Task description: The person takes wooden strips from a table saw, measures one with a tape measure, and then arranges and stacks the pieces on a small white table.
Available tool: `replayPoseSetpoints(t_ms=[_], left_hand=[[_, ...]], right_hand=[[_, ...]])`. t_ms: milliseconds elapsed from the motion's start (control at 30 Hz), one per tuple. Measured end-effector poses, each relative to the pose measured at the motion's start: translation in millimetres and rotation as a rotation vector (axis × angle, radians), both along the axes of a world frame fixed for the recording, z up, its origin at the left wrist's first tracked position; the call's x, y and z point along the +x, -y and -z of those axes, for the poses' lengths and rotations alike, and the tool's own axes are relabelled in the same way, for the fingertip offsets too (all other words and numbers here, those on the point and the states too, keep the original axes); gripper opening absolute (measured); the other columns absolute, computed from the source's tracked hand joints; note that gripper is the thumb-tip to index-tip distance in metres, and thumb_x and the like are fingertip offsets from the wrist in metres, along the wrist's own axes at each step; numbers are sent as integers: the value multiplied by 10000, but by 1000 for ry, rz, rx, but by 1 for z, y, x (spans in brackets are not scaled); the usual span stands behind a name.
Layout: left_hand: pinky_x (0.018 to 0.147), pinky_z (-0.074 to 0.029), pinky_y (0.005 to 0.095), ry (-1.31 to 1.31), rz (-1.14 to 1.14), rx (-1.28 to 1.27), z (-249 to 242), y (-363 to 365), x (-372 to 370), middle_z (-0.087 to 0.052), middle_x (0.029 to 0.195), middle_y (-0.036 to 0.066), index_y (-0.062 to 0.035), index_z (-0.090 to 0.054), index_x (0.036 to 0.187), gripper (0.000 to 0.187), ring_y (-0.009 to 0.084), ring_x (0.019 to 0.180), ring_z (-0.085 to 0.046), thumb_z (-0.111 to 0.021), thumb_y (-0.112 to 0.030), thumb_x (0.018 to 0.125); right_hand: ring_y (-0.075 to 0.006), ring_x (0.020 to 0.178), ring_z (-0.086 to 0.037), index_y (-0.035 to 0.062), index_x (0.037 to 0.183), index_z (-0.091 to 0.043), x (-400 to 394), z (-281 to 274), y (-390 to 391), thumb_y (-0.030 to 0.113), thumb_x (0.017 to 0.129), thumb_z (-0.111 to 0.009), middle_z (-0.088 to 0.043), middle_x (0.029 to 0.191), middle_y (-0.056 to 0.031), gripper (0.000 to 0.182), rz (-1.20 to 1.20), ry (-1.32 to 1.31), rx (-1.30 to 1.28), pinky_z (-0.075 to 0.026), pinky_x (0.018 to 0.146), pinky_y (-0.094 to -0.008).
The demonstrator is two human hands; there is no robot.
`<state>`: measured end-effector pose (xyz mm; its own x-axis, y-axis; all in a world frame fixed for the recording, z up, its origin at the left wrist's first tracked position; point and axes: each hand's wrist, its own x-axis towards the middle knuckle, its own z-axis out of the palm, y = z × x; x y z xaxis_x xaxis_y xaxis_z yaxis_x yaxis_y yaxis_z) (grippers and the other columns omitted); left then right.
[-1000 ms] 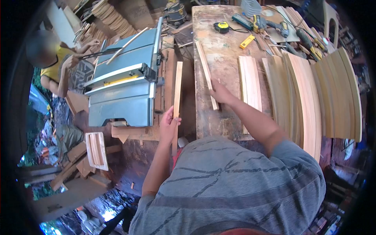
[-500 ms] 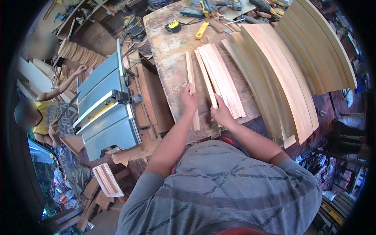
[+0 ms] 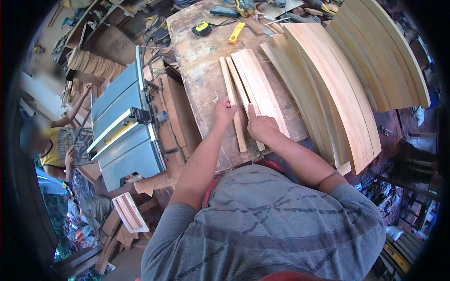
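Note:
Two narrow wooden strips lie side by side on the workbench. My left hand is closed on the left strip, its fingertips over the upper face. On the second strip rests my right hand, index finger stretched along the wood and the other fingers curled at it; part of their grip is hidden. Just right of this strip lie wider pale boards, close together.
Curved wooden panels stand at the right. A tape measure, a yellow level and power tools lie at the bench's far end. Left is a table saw, with another person beyond it.
The second strip has moved left, closer to the left strip, leaving a narrow gap. My right hand has shifted slightly with it, and its index finger now stretches along the wood.

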<state>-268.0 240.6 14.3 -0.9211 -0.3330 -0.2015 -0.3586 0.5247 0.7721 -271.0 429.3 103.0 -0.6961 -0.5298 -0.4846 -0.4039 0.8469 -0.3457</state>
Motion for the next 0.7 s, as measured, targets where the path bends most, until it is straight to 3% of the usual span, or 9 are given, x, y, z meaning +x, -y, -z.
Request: replayPoseSetpoints(t_ms=[133, 233, 300, 400, 500, 700], left_hand=[[702, -534, 359, 13, -88, 159, 8, 2, 5, -678, 805, 73, -64, -662, 1195, 432, 197, 728, -654, -778, -180, 795], [682, -541, 344, -8, -96, 111, 6, -3, 7, -689, 836, 69, -36, -649, 1208, 441, 183, 740, -666, -777, -168, 807], [658, -543, 320, 71, -96, 200, -4, -10, 3, -690, 845, 61, -21, -631, 1243, 464, 163, 727, -666, -781, -155, 825], [611, -540, 294, 59, -107, 263, 4, -13, -2, -690, 854, 63, -35, -595, 1298, 497, 142, 684, -659, -778, -136, 847], [546, -548, 252, 100, -96, 351, -11, -17, -2, -666, 793, 45, -9, -535, 1360, 530, 99, 630, -622, -754, -111, 887], [523, -539, 256, 98, -55, 398, -13, -22, -8, -666, 793, 62, -21, -451, 1451, 629, 104, 609, -621, -740, -102, 899]], right_hand=[[-374, 948, -709, -9, 1557, -202, -1, -4, -4, 223, 993, -371, -719, 1017, -244, 633, 1, 21, -4, -532, 881, -489], [-385, 934, -708, 18, 1560, -204, 1, 1, -8, 276, 1010, -404, -720, 1002, -243, 639, -1, 33, -23, -536, 870, -493], [-392, 825, -710, 69, 1549, -252, 3, 15, -9, 311, 988, -471, -720, 874, -229, 649, 7, -63, -74, -547, 811, -517], [-380, 801, -714, 63, 1545, -257, 2, 20, -8, 319, 985, -485, -721, 850, -216, 657, -17, -98, -66, -558, 778, -507], [-377, 787, -716, 59, 1539, -269, 1, 25, -6, 330, 986, -477, -724, 849, -211, 650, -30, -117, -67, -564, 754, -505], [-374, 802, -721, 64, 1515, -316, 0, 29, -4, 339, 996, -444, -728, 859, -211, 601, -21, -134, -45, -566, 750, -509]])
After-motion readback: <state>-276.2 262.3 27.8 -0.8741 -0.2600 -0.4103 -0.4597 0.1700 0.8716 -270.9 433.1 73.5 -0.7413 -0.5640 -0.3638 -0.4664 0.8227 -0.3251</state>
